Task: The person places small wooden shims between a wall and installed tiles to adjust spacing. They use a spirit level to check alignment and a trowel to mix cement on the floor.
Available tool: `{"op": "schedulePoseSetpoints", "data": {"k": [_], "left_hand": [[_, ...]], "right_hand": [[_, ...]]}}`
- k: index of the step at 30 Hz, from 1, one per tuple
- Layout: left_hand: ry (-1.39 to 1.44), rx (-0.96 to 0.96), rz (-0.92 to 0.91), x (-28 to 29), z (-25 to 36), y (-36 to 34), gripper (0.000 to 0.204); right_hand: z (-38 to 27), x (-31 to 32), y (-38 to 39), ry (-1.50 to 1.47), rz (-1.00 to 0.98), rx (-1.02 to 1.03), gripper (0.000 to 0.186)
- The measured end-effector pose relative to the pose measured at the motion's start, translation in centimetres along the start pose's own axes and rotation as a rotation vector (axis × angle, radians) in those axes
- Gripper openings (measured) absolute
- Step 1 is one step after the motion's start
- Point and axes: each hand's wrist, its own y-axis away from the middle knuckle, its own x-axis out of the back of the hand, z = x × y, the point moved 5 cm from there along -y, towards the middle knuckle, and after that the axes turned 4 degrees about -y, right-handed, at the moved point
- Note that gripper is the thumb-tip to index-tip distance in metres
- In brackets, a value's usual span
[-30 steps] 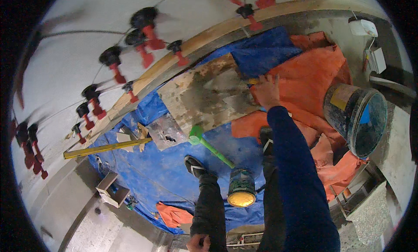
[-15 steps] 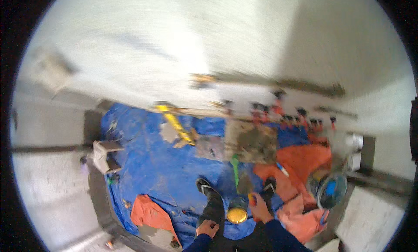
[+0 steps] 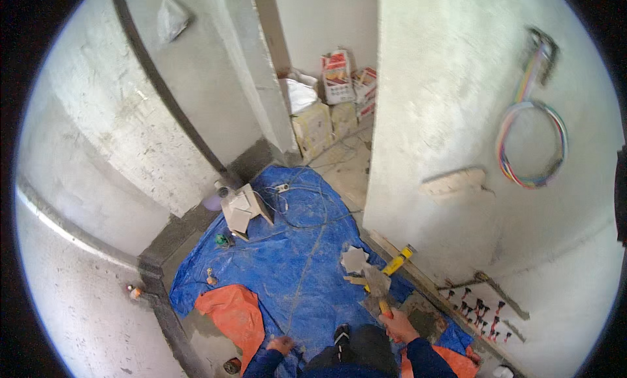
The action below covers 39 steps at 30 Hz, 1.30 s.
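In my right hand [image 3: 400, 326] is a trowel [image 3: 377, 282], held by its orange handle with the grey blade pointing forward. Beyond the blade a yellow spirit level [image 3: 400, 259] lies by the foot of the wall, beside a pale broken tile piece [image 3: 354, 259]. My left hand [image 3: 281, 345] hangs low over the blue tarp, loosely open, with nothing visible in it. An orange cloth-like sheet [image 3: 235, 312] is spread to its left.
Blue tarp [image 3: 297, 254] covers the floor. Tile offcuts [image 3: 241, 211] stand by a cable and power strip [image 3: 282, 188]. Bags [image 3: 336, 77] and boxes [image 3: 312, 130] sit beyond the opening. Red-and-black clips [image 3: 483, 312] line the right wall, below coiled coloured pipes [image 3: 532, 146].
My view has swung left, bringing the opening and bags into sight. The bucket and the tin by my feet have left view. My left hand has come off my leg; the trowel stays in my right.
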Motion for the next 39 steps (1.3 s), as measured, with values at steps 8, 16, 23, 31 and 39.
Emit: {"op": "schedulePoseSetpoints", "data": {"k": [8, 16, 23, 31, 39], "left_hand": [[0.320, 0.004, 0.337, 17.4, 7.0, -6.6, 0.042], [0.197, -0.299, -0.184, 21.1, 22.0, -25.6, 0.052], [0.192, -0.351, 0.030, 35.2, 26.2, -42.2, 0.047], [0.224, -0.326, 0.105, 47.4, 38.3, -56.8, 0.044], [0.148, -0.623, -0.382, 37.5, 59.9, -69.0, 0.041]], "right_hand": [[-14.4, -3.7, -9.1, 0.345, 0.137, 0.259, 0.054], [-22.7, -4.4, -25.4, 0.393, 0.090, 0.191, 0.054], [-34.8, -1.9, -31.9, 0.339, 0.179, 0.159, 0.056], [-40.2, 1.4, -33.4, 0.220, 0.318, 0.073, 0.053], [-42.1, 2.6, -37.4, -0.180, 0.551, -0.033, 0.055]]}}
